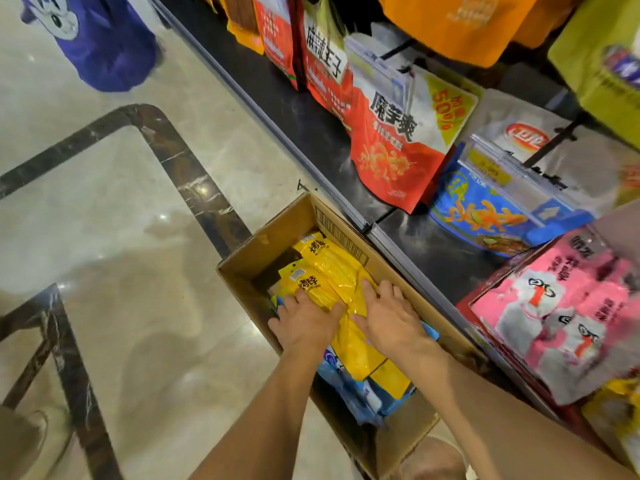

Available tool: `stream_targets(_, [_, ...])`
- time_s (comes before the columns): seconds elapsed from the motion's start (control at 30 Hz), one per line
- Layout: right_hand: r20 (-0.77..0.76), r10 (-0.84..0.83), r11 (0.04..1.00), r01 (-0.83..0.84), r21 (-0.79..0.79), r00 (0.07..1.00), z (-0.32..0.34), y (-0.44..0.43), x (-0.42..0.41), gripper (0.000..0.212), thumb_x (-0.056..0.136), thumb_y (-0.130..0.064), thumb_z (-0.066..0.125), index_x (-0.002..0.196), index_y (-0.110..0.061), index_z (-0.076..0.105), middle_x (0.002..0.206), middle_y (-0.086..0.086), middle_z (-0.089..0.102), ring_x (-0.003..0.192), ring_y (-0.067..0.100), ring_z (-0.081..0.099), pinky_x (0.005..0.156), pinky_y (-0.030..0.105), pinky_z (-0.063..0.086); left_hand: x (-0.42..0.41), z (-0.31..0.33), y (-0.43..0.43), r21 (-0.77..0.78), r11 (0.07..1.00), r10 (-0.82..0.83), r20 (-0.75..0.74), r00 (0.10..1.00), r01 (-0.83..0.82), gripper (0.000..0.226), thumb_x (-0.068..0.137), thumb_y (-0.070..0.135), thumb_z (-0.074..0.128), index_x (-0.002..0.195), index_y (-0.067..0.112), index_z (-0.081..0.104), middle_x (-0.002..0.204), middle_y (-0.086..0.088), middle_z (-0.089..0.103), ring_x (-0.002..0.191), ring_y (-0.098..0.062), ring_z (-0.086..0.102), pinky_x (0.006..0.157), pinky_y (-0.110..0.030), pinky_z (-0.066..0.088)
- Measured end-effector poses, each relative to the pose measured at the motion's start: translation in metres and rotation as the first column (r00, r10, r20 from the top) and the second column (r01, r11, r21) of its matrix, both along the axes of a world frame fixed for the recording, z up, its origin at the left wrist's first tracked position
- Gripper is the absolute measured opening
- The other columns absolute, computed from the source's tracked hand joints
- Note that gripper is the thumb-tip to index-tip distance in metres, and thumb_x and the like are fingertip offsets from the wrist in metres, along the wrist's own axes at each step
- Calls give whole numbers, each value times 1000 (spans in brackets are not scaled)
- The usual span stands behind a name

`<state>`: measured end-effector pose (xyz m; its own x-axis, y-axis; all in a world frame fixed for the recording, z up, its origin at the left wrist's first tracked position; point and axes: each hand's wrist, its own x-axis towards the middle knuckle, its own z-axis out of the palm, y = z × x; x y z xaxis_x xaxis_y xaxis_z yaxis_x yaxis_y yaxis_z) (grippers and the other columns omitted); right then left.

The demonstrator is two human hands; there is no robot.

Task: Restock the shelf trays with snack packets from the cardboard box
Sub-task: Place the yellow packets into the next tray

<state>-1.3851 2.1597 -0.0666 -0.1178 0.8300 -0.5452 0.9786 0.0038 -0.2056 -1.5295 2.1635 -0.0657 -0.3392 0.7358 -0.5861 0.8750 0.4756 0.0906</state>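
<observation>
Fingers [369,293] of both hands straight, spread flat on yellow packets [332,268], pinching nothing. Left hand [304,322], right hand [391,318] side by side. Packets lie stacked in cardboard box [277,233] on floor, beside shelf [433,251]. Likely light, floppy, glossy film, slippery. Best clamp stack at both side edges, squeeze gently.

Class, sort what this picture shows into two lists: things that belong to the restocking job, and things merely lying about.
Belongs to the job:
cardboard box; yellow packets; blue packets beneath them; left hand and right hand, resting on the yellow ones; shelf tray with pink packets.

Merely lying about:
purple item on the floor; orange bags above; red pouch on the shelf.
</observation>
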Motion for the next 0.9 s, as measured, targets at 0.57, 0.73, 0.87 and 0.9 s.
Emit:
stream_targets(0.57, [-37, -82, 989, 86, 124, 996, 23, -18, 18, 50, 99, -16, 46, 147, -13, 33, 126, 11, 58, 118, 30, 53, 97, 41, 44, -21, 24, -4, 105, 951, 232, 381, 895, -291, 64, 82, 31, 75, 132, 10, 41, 130, -13, 58, 119, -35, 58, 96, -42, 48])
stream_targets(0.73, [-27, -57, 996, 58, 61, 998, 33, -31, 25, 72, 98, -12, 46, 160, -24, 12, 121, 11, 59, 114, 33, 57, 95, 44, 48, -29, 43, -16, 108, 947, 205, 523, 828, -303, 32, 81, 31, 69, 107, 19, 57, 103, -3, 69, 98, -29, 66, 87, -46, 56])
stream_targets(0.87, [-33, -94, 995, 95, 30, 995, 45, -40, 27, 65, 93, -1, 46, 152, -22, 29, 123, 12, 51, 113, 36, 56, 95, 46, 48, -31, 51, -28, 51, 912, 279, 651, 706, -408, 24, 77, 30, 70, 93, 38, 55, 98, 2, 71, 89, -22, 70, 84, -50, 58])
stream_targets(0.9, [-30, -115, 993, 115, 31, 993, 46, -43, 26, 61, 92, 1, 46, 147, -20, 34, 125, 12, 48, 115, 36, 55, 97, 46, 47, -32, 54, -32, 43, 903, 290, 674, 680, -428, 26, 74, 31, 70, 94, 39, 55, 98, 2, 71, 89, -22, 70, 83, -51, 59])
